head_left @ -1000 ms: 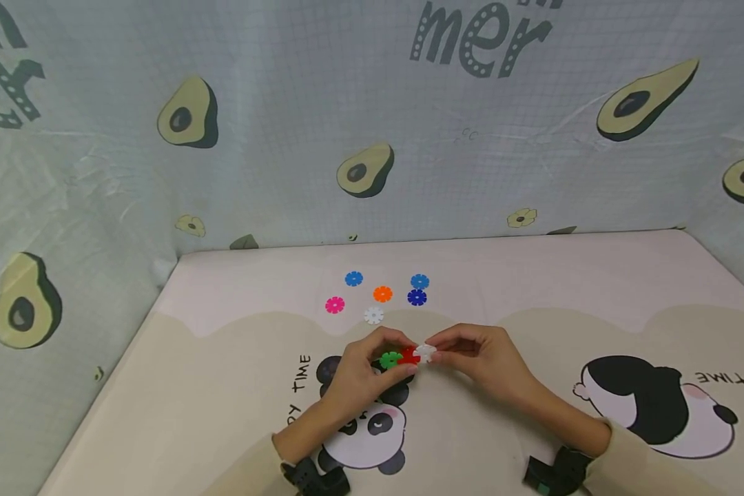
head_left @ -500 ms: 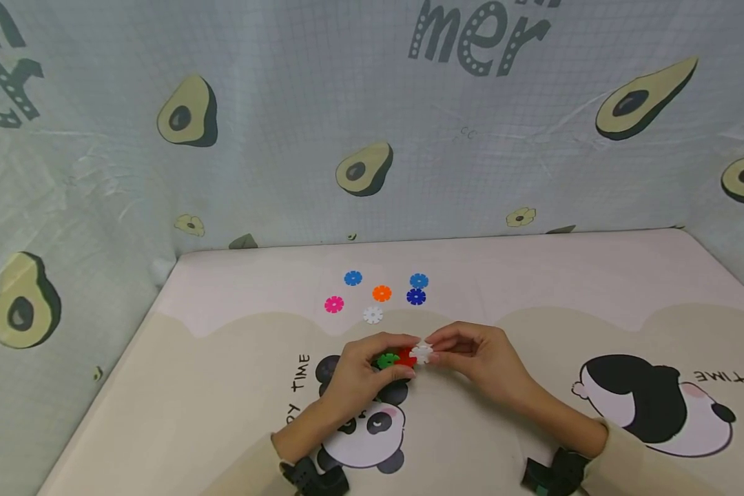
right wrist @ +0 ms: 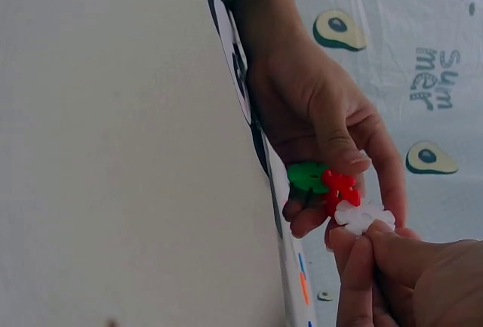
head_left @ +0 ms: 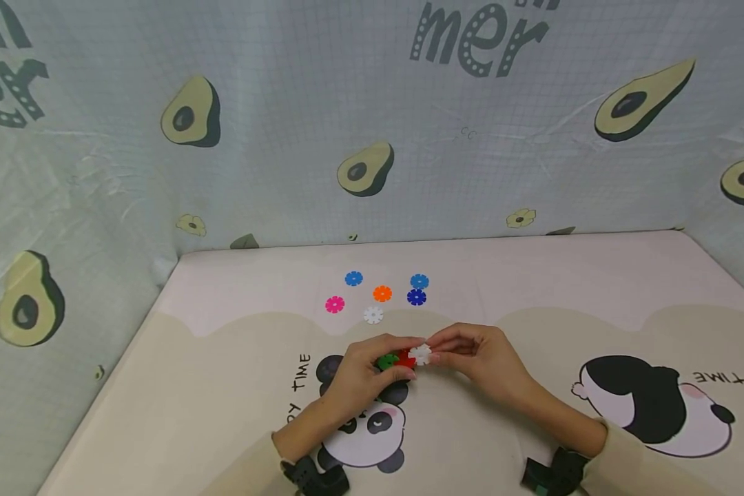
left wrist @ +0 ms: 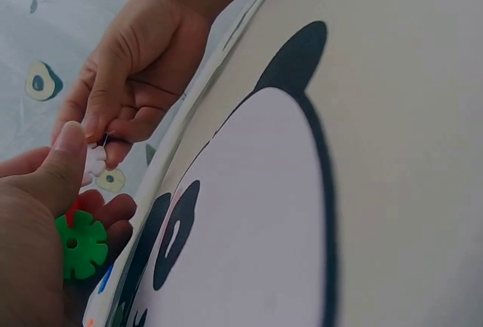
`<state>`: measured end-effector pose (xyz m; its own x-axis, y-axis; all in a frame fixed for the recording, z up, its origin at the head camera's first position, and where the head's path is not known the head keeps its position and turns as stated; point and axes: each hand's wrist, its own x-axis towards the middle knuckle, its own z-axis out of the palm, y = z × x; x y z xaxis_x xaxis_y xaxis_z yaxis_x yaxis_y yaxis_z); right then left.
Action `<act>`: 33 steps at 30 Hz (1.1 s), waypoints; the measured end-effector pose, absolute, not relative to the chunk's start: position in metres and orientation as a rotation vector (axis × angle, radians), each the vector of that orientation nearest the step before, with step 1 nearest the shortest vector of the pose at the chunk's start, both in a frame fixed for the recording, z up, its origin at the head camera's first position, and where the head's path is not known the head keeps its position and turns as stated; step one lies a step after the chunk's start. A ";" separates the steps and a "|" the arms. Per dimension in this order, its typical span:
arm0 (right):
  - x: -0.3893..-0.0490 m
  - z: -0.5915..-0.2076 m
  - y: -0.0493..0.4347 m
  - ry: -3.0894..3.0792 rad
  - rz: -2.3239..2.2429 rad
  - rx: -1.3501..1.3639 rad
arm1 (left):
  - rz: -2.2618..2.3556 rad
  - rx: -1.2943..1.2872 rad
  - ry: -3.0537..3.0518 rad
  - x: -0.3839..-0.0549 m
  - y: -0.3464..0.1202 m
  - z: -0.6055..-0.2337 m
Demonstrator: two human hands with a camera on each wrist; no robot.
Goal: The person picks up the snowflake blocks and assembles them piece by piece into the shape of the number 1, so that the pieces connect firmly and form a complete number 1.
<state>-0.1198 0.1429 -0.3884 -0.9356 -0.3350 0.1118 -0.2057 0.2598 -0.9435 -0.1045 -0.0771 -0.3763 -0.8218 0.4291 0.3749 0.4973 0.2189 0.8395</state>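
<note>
Right grip (head_left: 486,358), white disc (head_left: 419,355) pinched, shifted leftward

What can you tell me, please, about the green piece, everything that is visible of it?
The green piece is a flat, round disc with a notched, petal-like rim and a small central hole; it looks like plastic. It sits within the left hand, its face toward the left wrist camera, its rim partly hidden. It meets the red piece and seems slotted into it. I cannot tell exactly where the hand touches it.
</note>
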 end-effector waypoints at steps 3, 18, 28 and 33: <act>-0.120 -0.388 0.143 2.384 -1.777 -0.517 | -1.668 -0.965 -2.381 -0.111 -0.078 -0.391; -0.125 -0.390 0.147 2.250 -1.833 -0.516 | -1.636 -1.018 -2.326 -0.118 -0.079 -0.406; -0.128 -0.389 0.148 2.291 -1.769 -0.560 | -1.642 -1.019 -2.324 -0.117 -0.078 -0.403; -0.127 -0.388 0.149 2.285 -1.791 -0.568 | -1.605 -1.047 -2.323 -0.110 -0.077 -0.385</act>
